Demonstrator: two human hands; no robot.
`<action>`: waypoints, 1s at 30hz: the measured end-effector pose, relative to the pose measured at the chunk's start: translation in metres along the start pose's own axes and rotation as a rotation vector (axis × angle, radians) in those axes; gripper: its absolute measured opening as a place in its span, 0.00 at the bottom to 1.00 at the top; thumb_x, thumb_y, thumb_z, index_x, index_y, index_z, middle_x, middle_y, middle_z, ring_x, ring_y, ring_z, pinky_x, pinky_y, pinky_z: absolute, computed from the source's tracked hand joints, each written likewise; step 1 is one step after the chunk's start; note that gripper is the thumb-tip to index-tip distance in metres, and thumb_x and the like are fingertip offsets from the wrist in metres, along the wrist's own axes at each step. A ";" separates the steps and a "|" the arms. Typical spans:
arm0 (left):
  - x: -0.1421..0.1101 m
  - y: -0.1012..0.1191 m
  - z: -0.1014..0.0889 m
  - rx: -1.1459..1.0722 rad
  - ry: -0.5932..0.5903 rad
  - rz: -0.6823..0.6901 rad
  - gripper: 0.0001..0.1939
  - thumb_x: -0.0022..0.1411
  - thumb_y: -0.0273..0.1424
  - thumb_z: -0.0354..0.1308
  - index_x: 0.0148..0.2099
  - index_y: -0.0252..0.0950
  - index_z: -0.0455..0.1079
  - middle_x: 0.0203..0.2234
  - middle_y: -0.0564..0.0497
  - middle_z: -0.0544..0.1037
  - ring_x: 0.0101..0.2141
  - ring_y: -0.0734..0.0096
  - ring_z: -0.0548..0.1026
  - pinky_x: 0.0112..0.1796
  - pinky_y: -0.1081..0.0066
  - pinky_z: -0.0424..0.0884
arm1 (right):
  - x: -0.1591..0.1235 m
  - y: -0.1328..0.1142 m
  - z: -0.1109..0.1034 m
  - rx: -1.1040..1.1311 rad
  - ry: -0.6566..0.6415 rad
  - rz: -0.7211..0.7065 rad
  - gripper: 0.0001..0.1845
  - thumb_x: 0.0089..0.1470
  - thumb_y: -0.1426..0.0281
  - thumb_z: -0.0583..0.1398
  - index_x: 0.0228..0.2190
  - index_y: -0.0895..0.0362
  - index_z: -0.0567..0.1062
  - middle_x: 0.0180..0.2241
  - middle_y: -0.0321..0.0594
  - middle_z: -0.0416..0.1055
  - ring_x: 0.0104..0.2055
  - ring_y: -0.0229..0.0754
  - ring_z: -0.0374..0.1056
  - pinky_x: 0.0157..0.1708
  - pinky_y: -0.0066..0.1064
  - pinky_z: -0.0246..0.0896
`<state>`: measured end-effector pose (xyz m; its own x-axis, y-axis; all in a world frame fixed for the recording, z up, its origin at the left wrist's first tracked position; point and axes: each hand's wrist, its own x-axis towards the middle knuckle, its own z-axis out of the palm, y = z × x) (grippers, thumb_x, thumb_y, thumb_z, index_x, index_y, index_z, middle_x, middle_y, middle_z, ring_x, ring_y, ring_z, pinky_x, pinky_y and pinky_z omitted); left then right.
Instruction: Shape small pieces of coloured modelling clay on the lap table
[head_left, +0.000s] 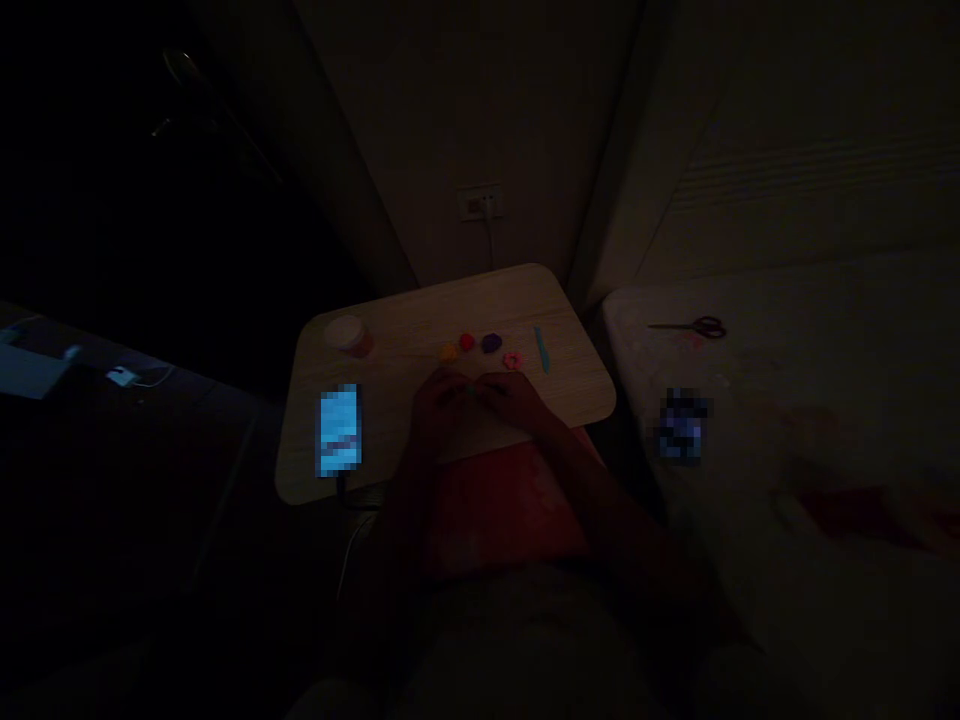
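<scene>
My left hand (439, 405) and my right hand (514, 400) meet over the near part of a small wooden-topped table (390, 325). Their fingers are bent and closed about a small greenish lump of modelling clay (472, 390), mostly hidden and dim. Just beyond the fingertips lie a yellow lump (448, 352), a red lump (466, 341) and a purple lump (491, 343). Nearest my right hand is a pink flower-shaped ring (512, 360). Further right lies a slim teal modelling tool (542, 349).
A pale-lidded tub (347, 333) stands at the table's back left. Nearer is a lit phone (339, 432) with a cable. On a pale surface to the right lie scissors (705, 327) and a blurred object (682, 427). A wall socket (480, 203) holds a plug. The room is very dark.
</scene>
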<state>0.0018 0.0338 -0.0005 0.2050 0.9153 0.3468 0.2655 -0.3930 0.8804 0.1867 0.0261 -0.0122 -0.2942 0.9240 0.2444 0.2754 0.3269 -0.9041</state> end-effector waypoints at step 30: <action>0.000 -0.006 0.004 -0.021 0.034 0.061 0.09 0.61 0.37 0.64 0.37 0.37 0.78 0.36 0.48 0.79 0.39 0.65 0.76 0.42 0.65 0.73 | -0.001 -0.002 0.003 -0.049 0.051 -0.003 0.19 0.64 0.60 0.55 0.28 0.58 0.76 0.25 0.35 0.70 0.28 0.36 0.62 0.30 0.28 0.53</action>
<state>0.0040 0.0356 -0.0074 0.1881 0.8924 0.4101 0.2339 -0.4462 0.8638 0.1838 0.0235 -0.0120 -0.2489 0.9314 0.2657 0.3198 0.3379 -0.8852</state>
